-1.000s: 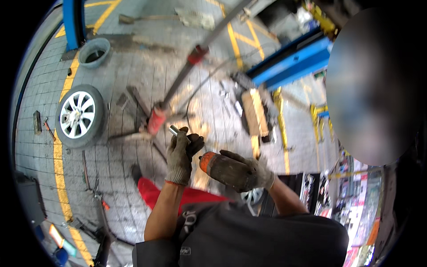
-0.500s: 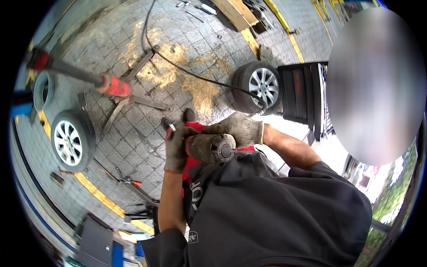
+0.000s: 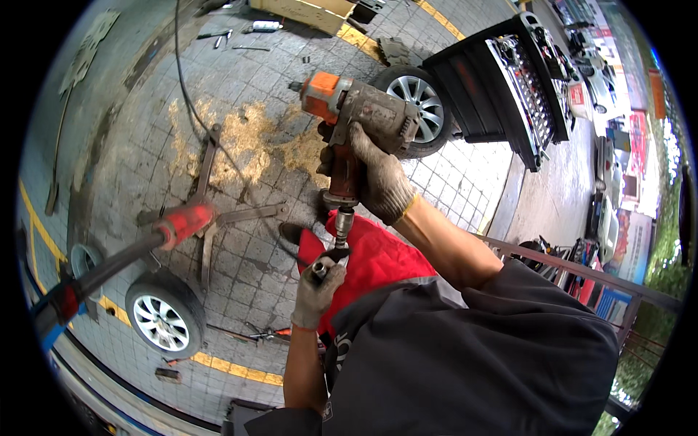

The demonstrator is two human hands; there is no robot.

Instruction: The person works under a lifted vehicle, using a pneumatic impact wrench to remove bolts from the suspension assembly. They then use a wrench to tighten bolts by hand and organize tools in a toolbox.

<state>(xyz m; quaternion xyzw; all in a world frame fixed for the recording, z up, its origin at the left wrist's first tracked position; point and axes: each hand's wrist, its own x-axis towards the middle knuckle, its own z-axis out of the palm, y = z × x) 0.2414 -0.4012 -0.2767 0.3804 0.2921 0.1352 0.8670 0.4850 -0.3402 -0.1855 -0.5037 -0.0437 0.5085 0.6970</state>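
My right hand [image 3: 378,171], in a knitted work glove, is wrapped around the handle of an impact wrench [image 3: 378,109] with a worn grey body and an orange end. The wrench lies sideways, its drive end toward the upper left. From the base of its handle, a metal air hose coupling [image 3: 342,227] extends toward me. My left hand [image 3: 318,294], also gloved, is closed at the lower end of this coupling. A short, hollow, socket-like metal piece [image 3: 319,269] shows at its fingers. The left fingers partly hide how these pieces meet.
A black tool cart [image 3: 472,91] and a wheel [image 3: 418,105] stand beyond my right hand. A red jack-like stand [image 3: 185,221] with spread metal legs is at left, near another wheel [image 3: 163,316]. A black hose [image 3: 183,80] crosses sawdust [image 3: 251,138] on the floor.
The wrench has moved up and away from my body, turning from end-on to side-on. My left hand has dropped from beside its body to the coupling below the handle.
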